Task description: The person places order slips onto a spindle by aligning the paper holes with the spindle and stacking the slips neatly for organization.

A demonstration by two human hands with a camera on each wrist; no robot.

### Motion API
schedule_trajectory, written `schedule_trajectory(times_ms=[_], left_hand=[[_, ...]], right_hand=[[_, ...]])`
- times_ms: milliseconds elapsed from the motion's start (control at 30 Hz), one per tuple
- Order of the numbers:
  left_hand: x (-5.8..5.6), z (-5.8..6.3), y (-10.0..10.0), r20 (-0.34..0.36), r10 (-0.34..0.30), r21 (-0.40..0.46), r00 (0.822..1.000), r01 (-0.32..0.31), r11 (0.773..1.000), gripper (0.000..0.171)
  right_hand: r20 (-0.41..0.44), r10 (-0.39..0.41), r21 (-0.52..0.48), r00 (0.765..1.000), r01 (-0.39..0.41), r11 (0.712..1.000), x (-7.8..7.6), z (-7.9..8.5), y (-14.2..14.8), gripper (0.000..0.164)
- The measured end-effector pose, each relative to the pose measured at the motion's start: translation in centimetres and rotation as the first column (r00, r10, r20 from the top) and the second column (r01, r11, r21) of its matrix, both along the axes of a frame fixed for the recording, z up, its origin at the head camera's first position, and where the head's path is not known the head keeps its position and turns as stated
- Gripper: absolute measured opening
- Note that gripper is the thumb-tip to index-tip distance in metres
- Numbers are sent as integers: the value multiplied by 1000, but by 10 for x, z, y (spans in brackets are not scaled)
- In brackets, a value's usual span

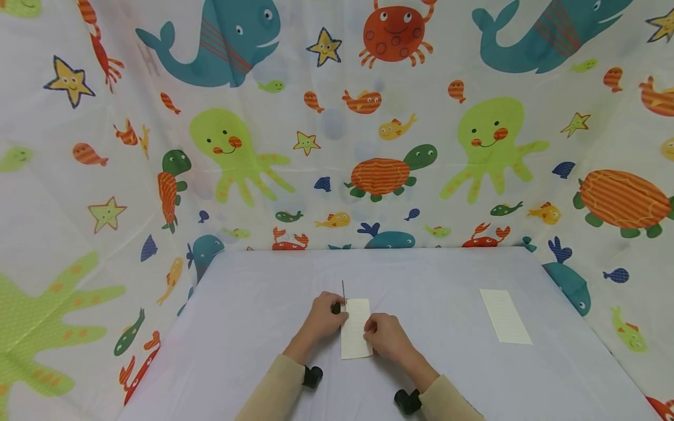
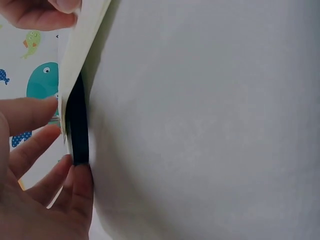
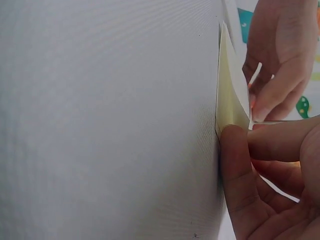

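A narrow cream sheet of paper (image 1: 356,336) with faint lines lies in front of me, between both hands. My left hand (image 1: 325,316) grips its left edge together with a black item (image 2: 79,125) that has a thin metal part (image 1: 343,289) pointing away from me. The fingers hide most of this item, so its kind is unclear. In the left wrist view its black part sits under the paper. My right hand (image 1: 388,336) pinches the paper's right edge between thumb and finger. Seen from the right wrist, the paper (image 3: 229,95) bows up and shows more than one layer.
A second cream lined paper (image 1: 505,317) lies flat on the right part of the white-covered table (image 1: 253,304). Behind and at both sides hangs a curtain (image 1: 337,146) printed with sea animals. Black wrist cameras sit by both sleeves.
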State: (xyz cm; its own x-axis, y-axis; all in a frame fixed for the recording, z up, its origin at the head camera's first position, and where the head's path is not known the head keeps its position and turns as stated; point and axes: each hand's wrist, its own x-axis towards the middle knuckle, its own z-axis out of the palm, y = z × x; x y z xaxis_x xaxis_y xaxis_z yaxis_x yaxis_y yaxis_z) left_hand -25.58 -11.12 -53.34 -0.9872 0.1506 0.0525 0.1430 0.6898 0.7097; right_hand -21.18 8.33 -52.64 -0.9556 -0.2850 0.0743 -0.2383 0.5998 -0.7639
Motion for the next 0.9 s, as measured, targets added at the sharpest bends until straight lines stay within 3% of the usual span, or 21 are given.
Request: schedule_trajectory(times_ms=[267,500,767,900], left_hand=[[0,0,2,19,-6,-18,1000,6,1000,27],[0,-1,3,31,16,-10,999,-15,1000,29],[0,1,3,22,20,-11,1000,-20,1000,29],[1,2,4,25,21,-17,999,-21,1000,27]], right_hand=[[22,25,32,999,-25,999,3,7,1,6],[-20,30,101,999,-27,994,11,12,7,6],[6,34,134,999,-34,990,17,18,20,6],[-29,71,157,997,-66,985,19,18,27,8]])
